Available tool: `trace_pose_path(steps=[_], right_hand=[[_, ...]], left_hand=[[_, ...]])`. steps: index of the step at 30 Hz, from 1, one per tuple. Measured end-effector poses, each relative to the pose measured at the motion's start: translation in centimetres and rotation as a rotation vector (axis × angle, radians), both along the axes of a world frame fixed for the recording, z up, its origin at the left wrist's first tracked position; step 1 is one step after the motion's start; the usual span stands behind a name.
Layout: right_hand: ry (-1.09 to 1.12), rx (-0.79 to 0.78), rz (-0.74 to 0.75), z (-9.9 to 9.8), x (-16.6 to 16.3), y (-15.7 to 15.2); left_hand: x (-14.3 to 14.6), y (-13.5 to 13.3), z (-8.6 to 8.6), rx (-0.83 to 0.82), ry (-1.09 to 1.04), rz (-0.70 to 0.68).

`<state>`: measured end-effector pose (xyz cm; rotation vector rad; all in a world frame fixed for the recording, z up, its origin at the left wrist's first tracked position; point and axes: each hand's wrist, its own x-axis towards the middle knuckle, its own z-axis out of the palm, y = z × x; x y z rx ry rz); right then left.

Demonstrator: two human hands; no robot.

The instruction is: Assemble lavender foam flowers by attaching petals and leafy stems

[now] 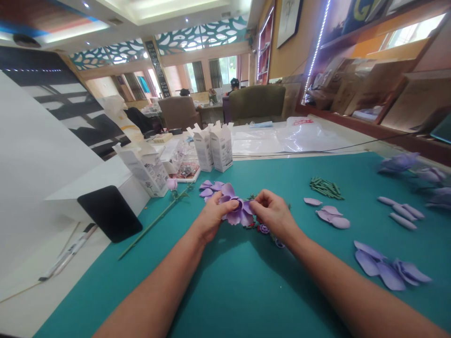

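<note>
The purple flower [241,216] is near the middle of the view, over the green mat [225,291]. The left hand [210,218] grips it, with the thumb on the petals. The right hand [276,213] pinches its three o'clock edge. From the flower, pale petals [340,222] lie at three o'clock, and two white boxes [221,152] stand around eleven.

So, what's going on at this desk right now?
A person is handling a purple flower above a green mat. The left hand grips it from one side, thumb over the petals, while the right hand pinches at its opposite edge. On the mat to the right lie loose petals and a pile of green sticks; to the left lies a long-stemmed rose.
</note>
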<state>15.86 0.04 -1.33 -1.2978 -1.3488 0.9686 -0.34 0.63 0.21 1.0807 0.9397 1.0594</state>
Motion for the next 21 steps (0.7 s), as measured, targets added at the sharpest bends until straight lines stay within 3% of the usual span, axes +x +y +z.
trace_pose_path(steps=[21], right_hand=[[-0.018, 0.019, 0.046, -0.4, -0.01, 0.1]], left_hand=[[0.06, -0.07, -0.02, -0.011, 0.027, 0.025]])
